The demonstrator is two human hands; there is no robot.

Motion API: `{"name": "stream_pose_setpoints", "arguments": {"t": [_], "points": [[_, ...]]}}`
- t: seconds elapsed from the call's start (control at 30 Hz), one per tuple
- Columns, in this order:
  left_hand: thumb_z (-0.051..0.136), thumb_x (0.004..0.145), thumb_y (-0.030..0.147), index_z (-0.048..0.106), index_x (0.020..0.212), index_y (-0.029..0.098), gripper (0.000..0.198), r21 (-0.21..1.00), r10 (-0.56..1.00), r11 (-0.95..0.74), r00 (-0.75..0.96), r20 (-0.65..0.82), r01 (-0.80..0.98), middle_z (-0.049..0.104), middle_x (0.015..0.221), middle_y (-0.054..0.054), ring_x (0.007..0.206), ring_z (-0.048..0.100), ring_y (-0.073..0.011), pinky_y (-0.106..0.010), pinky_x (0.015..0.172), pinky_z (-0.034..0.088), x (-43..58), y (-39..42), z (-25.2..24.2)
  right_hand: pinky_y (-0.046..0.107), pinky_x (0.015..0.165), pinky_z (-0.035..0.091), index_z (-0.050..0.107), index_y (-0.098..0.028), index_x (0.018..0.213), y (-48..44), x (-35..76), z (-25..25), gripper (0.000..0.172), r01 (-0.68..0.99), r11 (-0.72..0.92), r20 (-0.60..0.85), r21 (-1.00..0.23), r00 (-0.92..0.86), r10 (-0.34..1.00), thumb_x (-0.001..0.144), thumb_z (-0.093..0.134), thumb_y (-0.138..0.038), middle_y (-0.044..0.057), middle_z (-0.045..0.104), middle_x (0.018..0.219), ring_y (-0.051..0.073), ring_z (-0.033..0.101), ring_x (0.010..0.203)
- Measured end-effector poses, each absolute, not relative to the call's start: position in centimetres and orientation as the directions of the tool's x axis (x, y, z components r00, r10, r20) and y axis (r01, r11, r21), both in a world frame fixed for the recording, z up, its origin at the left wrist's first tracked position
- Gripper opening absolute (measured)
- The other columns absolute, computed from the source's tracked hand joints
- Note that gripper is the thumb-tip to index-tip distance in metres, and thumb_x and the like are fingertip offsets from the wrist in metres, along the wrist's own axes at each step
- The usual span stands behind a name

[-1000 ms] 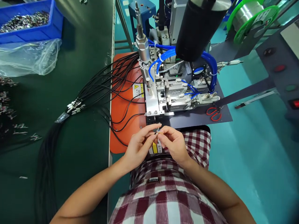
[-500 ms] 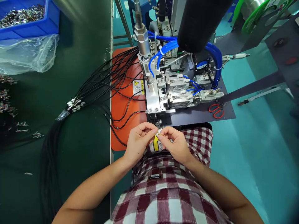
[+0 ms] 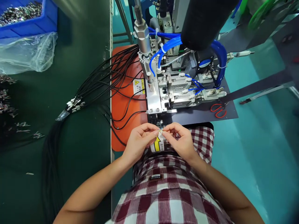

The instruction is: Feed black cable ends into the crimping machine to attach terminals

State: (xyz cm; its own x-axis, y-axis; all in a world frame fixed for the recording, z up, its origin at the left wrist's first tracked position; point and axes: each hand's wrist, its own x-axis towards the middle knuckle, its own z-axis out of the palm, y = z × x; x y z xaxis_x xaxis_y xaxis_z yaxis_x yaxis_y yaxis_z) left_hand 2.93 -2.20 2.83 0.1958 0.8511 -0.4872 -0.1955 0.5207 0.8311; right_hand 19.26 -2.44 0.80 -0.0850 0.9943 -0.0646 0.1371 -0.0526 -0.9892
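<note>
A white label [image 3: 158,146] just below the fingertips, near the middle of the frame, has a yellow arrow and black Chinese letters, 运行方. Above it, on the orange plate [image 3: 117,143], a warning label [image 3: 139,86] shows a yellow triangle, but its words are too small to read. The dark cloth tag [image 3: 156,177] at lower middle has pale letters I can't read well.

The left hand [image 3: 137,141] and the right hand [image 3: 181,141] each pinch with thumb and pointer finger. They hold a tiny, pale, thin wire [image 3: 160,130] that goes across the small gap between them. Its ends are hidden by the fingers.

The machine [image 3: 178,84] at upper middle is shiny, boxy metal with bendy blue hoses [image 3: 172,43]. Scissors [image 3: 221,107] with red loop handles lie on its dark base. Skinny black cables [image 3: 126,56] fan across the orange plate. At upper left, a blue plastic bin [image 3: 35,26] holds shiny bits, next to a crinkly clear bag [image 3: 35,53].

The green table's edge [image 3: 111,28] runs straight down, left of the hands. Smooth blue-green floor [image 3: 252,149] spreads out at right, giving the right elbow room.
</note>
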Motion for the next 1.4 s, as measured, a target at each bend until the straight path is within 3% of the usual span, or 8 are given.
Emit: {"name": "stream_pose_setpoints", "arguments": {"t": [0.53, 0.63, 0.73, 0.8, 1.13, 1.4], "points": [[0.069, 0.083, 0.025, 0.066, 0.091, 0.016, 0.013, 0.839, 0.88, 0.474, 0.183, -0.438, -0.266, 0.051, 0.059, 0.004, 0.049, 0.037, -0.0044, -0.019, 0.046, 0.023, 3.1, -2.5, 2.9, 0.024, 0.051, 0.039, 0.06, -0.02, 0.073, -3.0, 17.7, 1.5, 0.01, -0.012, -0.193, -0.193, -0.981, -0.031, 0.981, 0.082, 0.062, -0.024, -0.003, 0.055, 0.065, 0.009, 0.046, 0.052], [0.069, 0.083, 0.026, 0.066, 0.092, 0.016, 0.014, 0.844, 0.883, 0.467, 0.176, -0.435, -0.263, 0.052, 0.062, 0.004, 0.05, 0.039, -0.0044, -0.018, 0.046, 0.025, 3.3, -2.6, 2.9, 0.026, 0.055, 0.042, 0.06, -0.021, 0.075, -3.3, 17.6, 1.4, 0.009, 0.142, -0.043, -0.044, -0.989, -0.001, 0.999, 0.084, 0.06, -0.023, -0.001, 0.057, 0.068, 0.012, 0.05, 0.057], [0.07, 0.082, 0.026, 0.067, 0.091, 0.016, 0.014, 0.857, 0.889, 0.457, 0.16, -0.43, -0.237, 0.052, 0.063, 0.004, 0.05, 0.039, -0.004, -0.018, 0.046, 0.027, 3.4, -2.6, 2.9, 0.029, 0.06, 0.043, 0.061, -0.022, 0.078, -3.1, 18.2, 1.6, 0.007, 0.382, 0.185, 0.172, -0.905, -0.067, 0.983, 0.084, 0.059, -0.02, 0.0, 0.059, 0.069, 0.014, 0.052, 0.06], [0.069, 0.083, 0.027, 0.067, 0.09, 0.016, 0.013, 0.862, 0.888, 0.458, 0.161, -0.432, -0.216, 0.05, 0.06, 0.004, 0.05, 0.038, -0.0038, -0.017, 0.047, 0.027, 3.4, -2.7, 3.0, 0.03, 0.061, 0.042, 0.06, -0.022, 0.079, -2.8, 18.7, 1.8, 0.007, 0.448, 0.239, 0.204, -0.862, -0.125, 0.971, 0.085, 0.059, -0.019, 0.0, 0.058, 0.067, 0.013, 0.05, 0.059], [0.07, 0.081, 0.028, 0.067, 0.089, 0.014, 0.017, 0.848, 0.868, 0.494, 0.163, -0.469, -0.192, 0.044, 0.054, 0.006, 0.049, 0.035, -0.004, -0.017, 0.046, 0.026, 3.5, -2.6, 3.2, 0.027, 0.061, 0.043, 0.058, -0.021, 0.078, -2.2, 19.2, 2.0, 0.01, 0.311, 0.072, 0.038, -0.948, -0.117, 0.992, 0.087, 0.057, -0.019, -0.001, 0.056, 0.073, 0.013, 0.051, 0.064], [0.073, 0.078, 0.031, 0.067, 0.084, 0.015, 0.018, 0.839, 0.852, 0.522, 0.135, -0.505, -0.152, 0.045, 0.052, 0.007, 0.046, 0.034, -0.0044, -0.018, 0.045, 0.025, 3.5, -2.5, 3.0, 0.027, 0.061, 0.042, 0.058, -0.021, 0.076, -2.2, 19.0, 2.1, 0.01, 0.32, 0.068, 0.03, -0.945, -0.121, 0.992, 0.086, 0.058, -0.018, -0.001, 0.055, 0.073, 0.012, 0.05, 0.064]]}}
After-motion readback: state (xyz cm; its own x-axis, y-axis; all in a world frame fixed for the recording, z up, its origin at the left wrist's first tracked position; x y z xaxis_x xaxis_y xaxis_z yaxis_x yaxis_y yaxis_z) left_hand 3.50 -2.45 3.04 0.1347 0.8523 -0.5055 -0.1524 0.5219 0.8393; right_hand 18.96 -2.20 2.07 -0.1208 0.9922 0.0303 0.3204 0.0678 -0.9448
